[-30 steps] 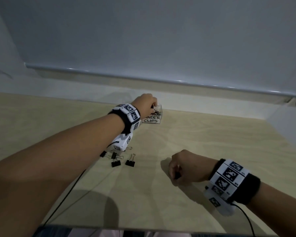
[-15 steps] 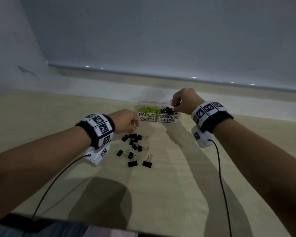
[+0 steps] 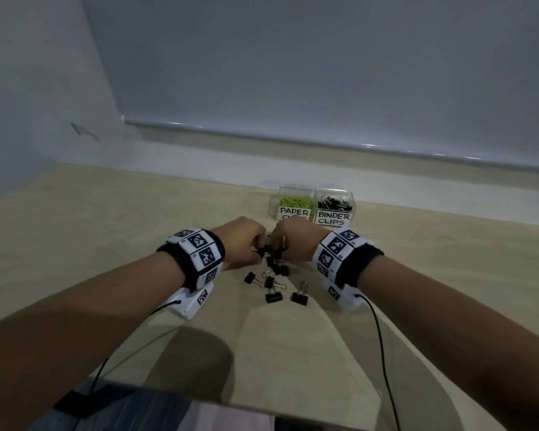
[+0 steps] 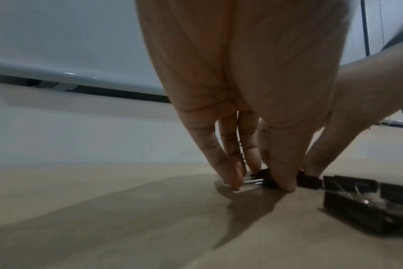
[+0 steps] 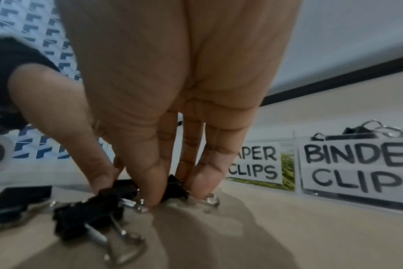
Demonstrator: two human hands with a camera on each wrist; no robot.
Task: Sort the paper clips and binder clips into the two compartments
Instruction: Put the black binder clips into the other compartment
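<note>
Your left hand and right hand each pinch a binder clip from the pile. These clips are light, stiff and slick; grip the black body, not the loose wire handles.

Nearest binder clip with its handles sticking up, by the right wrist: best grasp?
Probably pinch the upright wire handles of that binder clip from above, thumb and fingertip on either side. Its black body sits flat on the table, and the clip stands apart from the pile, so either hand could drop onto it.

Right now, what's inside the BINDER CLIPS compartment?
BINDER CLIPS compartment holds a heap of black binder clips with silver handles. Its paper label covers the lower part, so depth is hidden.
</note>
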